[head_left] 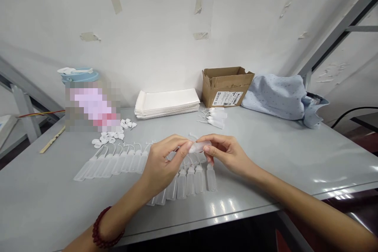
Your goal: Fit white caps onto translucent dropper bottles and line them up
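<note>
Between my two hands, above the grey table, is a small translucent squeeze bottle point(200, 147) lying on its side. My left hand point(163, 161) pinches its neck end, where a thin strap or tube sticks up. The bottle's body is gripped by the fingertips of my right hand point(226, 151). Below my hands lies a front row of similar bottles point(182, 185), partly hidden by my left hand. One single bottle point(211, 179) lies just right of that row. Farther left is another slanted row of bottles point(112, 163) with thin curved tops. Small white caps point(112, 138) are heaped behind it.
At the back are a stack of white envelopes point(168, 104), an open cardboard box point(226, 88) and pale blue cloth point(274, 96). Several bottles point(215, 120) lie before the box. A blue container point(79, 76), a pixelated pinkish item point(93, 106) and a wooden stick point(52, 139) are left.
</note>
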The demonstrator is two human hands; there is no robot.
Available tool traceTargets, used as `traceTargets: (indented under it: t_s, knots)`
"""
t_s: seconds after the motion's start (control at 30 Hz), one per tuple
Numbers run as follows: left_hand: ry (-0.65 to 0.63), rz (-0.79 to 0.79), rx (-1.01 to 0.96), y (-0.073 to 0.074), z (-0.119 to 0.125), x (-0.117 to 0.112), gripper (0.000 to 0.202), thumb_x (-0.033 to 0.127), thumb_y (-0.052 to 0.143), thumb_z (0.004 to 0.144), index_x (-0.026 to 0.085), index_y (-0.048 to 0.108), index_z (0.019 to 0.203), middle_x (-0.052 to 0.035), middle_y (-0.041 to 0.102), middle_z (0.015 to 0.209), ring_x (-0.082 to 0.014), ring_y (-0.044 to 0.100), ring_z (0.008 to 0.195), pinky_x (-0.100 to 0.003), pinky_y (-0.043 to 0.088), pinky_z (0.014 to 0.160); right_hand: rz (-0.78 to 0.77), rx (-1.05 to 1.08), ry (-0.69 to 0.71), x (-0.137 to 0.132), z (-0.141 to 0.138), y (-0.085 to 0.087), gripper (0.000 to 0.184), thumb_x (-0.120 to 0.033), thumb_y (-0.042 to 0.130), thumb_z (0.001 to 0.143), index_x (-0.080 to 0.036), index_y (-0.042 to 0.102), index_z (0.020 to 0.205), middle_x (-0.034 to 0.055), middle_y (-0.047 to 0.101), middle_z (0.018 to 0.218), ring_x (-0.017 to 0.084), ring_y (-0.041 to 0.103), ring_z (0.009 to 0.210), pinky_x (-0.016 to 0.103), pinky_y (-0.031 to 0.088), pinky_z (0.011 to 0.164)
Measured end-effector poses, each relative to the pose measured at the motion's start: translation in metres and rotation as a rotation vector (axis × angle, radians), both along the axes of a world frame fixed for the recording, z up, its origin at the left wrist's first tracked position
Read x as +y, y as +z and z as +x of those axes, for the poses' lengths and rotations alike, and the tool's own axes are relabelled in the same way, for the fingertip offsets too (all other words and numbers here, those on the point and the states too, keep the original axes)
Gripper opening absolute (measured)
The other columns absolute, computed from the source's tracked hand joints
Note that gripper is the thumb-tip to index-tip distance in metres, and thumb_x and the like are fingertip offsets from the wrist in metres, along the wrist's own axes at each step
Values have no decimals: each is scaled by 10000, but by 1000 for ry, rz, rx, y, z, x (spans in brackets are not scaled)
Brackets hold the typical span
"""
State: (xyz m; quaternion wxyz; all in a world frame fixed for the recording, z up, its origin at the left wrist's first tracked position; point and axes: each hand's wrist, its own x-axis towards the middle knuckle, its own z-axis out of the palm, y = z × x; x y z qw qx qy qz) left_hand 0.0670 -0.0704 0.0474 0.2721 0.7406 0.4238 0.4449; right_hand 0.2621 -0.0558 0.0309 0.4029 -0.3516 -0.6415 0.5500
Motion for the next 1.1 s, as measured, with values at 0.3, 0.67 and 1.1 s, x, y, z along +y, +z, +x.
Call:
traceTargets:
  t_s: [0.3, 0.67, 1.1]
  knots:
    - [-17, -150, 36, 1, -3, -1, 163, 323, 637, 802, 170, 684, 833, -23, 695, 764, -146, 624, 691, -212, 504, 589, 106, -40, -122, -2, -2, -3, 240, -349, 641, 802, -168, 655, 960, -30, 537, 600, 112, 539, 517, 260, 458, 511]
    - [-94, 229, 364, -17, 0, -2, 254, 266, 482, 916, 169, 594, 710, -10, 577, 608, -120, 506, 548, -241, 384, 545, -66, -144, -19, -1, -1, -1, 366, -493, 508, 862, -160, 577, 726, -78, 320, 481, 69, 292, 420, 222, 242, 413]
    - [614, -57, 312, -1, -60, 43, 319, 380, 528, 817, 167, 646, 1023, -55, 708, 852, -206, 653, 771, -312, 494, 752, 399, -507, -677, 82, 56, -34, 328, -434, 613, 762, -149, 680, 910, 57, 652, 795, 144, 500, 595, 301, 427, 598]
